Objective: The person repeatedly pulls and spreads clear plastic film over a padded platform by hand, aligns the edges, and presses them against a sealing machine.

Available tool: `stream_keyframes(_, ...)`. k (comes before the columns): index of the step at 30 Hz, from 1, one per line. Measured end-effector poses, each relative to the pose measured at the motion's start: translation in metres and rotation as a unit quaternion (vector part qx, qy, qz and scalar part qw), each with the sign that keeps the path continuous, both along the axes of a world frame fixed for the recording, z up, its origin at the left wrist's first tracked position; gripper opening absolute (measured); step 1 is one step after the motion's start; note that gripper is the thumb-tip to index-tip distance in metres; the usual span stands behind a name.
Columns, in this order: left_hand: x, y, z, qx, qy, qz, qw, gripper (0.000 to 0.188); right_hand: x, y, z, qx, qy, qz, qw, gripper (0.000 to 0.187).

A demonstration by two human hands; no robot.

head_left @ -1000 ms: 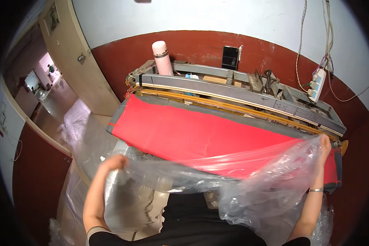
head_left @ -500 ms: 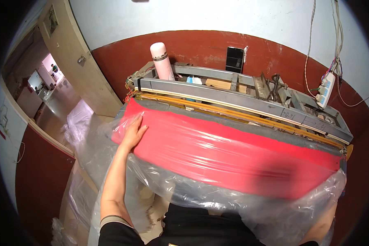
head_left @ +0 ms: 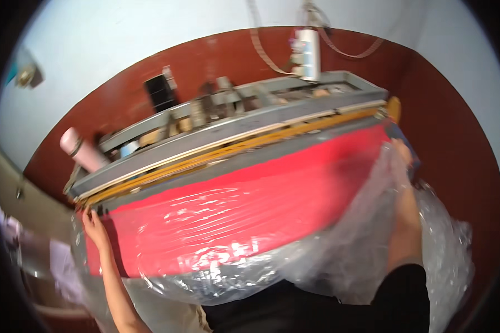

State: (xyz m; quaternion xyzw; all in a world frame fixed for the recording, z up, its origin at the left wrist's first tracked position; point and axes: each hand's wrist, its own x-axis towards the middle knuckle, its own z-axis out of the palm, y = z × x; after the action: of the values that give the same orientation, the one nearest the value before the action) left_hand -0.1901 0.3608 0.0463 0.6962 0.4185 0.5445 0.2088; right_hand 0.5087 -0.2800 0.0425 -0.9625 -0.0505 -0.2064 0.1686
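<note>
A red sheet lies across a grey bench-like machine, with clear plastic film over its near part and draping off the front edge. At the sheet's far left corner is my left hand, fingers stretched and slightly apart against it. My right hand is at the sheet's right end, fingers bent round the bunched edge of the clear film; part of this hand is blurred and covered by film. Behind the sheet runs a long grey metal bar with a yellow-orange strip along its near side.
A pink flask stands at the machine's back left. A black device leans by the red-and-white wall. A white power strip hangs on cords at the back right. More clear film hangs at the right, and a door is at left.
My view has swung to the right. My right hand has come up from the lower right to the sheet's right end, lifting film with it. My left hand is now at the far left corner.
</note>
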Motion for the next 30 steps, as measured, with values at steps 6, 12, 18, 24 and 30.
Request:
stream_keyframes(6, 0.223, -0.307, 0.093, -0.263, 0.084, -0.561, 0.78, 0.028, -0.018, -0.003, 0.02, -0.012, -0.033, -0.013, 0.999, 0.031)
stream_keyframes(12, 0.291, -0.484, 0.051, -0.234, 0.176, -0.846, 0.445, 0.054, -0.012, -0.007, 0.016, -0.008, -0.055, -0.007, 0.998, 0.033)
stream_keyframes(18, 0.275, -0.49, 0.013, -0.435, 0.073, -0.826, 0.352, 0.033, -0.009, -0.005, 0.015, -0.027, -0.065, -0.012, 0.997, 0.031)
stream_keyframes(24, 0.254, -0.461, -0.035, 0.072, 0.328, -0.466, 0.819, 0.03, -0.007, -0.006, 0.016, -0.022, -0.044, -0.018, 0.999, 0.03)
stream_keyframes(30, 0.23, -0.434, -0.028, -0.25, 0.195, -0.559, 0.766, 0.012, -0.005, -0.007, 0.013, -0.022, -0.032, -0.016, 0.999, 0.028)
